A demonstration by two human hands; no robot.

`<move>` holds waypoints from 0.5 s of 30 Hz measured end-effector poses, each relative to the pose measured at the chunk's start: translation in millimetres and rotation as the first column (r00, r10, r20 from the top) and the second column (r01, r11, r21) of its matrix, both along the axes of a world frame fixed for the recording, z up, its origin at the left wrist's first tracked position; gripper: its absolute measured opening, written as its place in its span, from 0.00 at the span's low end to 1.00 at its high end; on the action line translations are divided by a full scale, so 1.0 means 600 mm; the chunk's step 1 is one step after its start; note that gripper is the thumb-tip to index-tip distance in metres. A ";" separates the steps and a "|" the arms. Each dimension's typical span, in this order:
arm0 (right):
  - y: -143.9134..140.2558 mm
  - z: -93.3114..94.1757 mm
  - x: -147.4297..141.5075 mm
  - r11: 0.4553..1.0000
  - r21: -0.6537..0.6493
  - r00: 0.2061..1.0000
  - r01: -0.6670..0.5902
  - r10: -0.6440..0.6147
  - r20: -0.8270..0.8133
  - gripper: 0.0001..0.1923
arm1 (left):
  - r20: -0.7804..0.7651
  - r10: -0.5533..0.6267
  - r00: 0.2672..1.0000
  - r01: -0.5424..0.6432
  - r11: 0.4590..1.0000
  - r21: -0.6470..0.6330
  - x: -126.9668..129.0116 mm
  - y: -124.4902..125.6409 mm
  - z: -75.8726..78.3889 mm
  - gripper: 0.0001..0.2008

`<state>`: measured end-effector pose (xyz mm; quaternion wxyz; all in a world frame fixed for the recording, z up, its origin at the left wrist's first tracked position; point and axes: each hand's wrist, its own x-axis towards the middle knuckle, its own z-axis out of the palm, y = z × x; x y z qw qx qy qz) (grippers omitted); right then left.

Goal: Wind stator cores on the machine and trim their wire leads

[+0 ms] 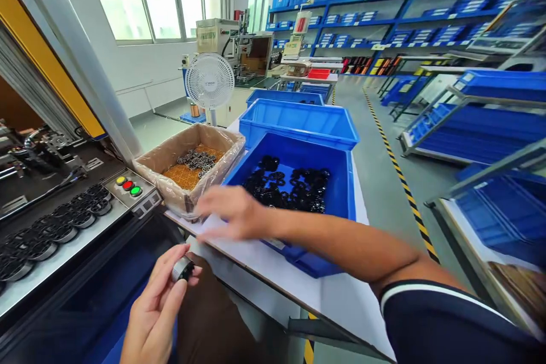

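Note:
My left hand [156, 301] holds a small round black-and-silver part [183, 268] between thumb and fingertips, low in the view in front of the machine. My right hand [232, 211] is blurred with motion and hovers over the white table [336, 296], between the cardboard box [222, 145] and the near blue bin [341, 205]. Its fingers are spread and I see nothing in it. The cardboard box is lined with plastic and holds several dark ring parts on an orange tray. The blue bin holds several black round parts [290, 185].
A row of round parts [55, 230] lies on the machine ledge at left, beside yellow, red and green buttons [127, 185]. More blue bins [298, 119] stand behind the near one. A white fan [210, 82] stands further back. Blue shelving and racks line the right side and back.

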<state>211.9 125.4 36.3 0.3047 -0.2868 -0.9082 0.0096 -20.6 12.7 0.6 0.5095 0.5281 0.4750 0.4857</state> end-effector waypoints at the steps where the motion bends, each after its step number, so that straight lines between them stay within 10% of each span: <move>1: 0.030 0.006 0.027 0.950 -0.146 0.960 0.276 -0.264 0.095 0.19 | -0.003 0.024 1.000 -0.024 1.000 -0.001 -0.004 0.002 -0.002 0.22; 3: 0.091 0.009 0.091 0.689 -0.279 0.742 0.669 -0.598 0.302 0.18 | 0.034 0.052 0.998 -0.050 0.998 -0.042 -0.012 0.010 -0.009 0.21; 7: 0.165 -0.039 0.197 0.491 -0.322 0.587 0.809 -0.655 0.476 0.16 | 0.175 0.055 0.983 -0.034 0.992 -0.121 -0.016 0.029 -0.026 0.21; 15: 0.180 -0.177 0.208 0.441 -0.302 0.510 0.845 -0.496 0.703 0.17 | -0.131 0.056 0.990 -0.028 0.978 0.207 -0.004 -0.004 -0.010 0.19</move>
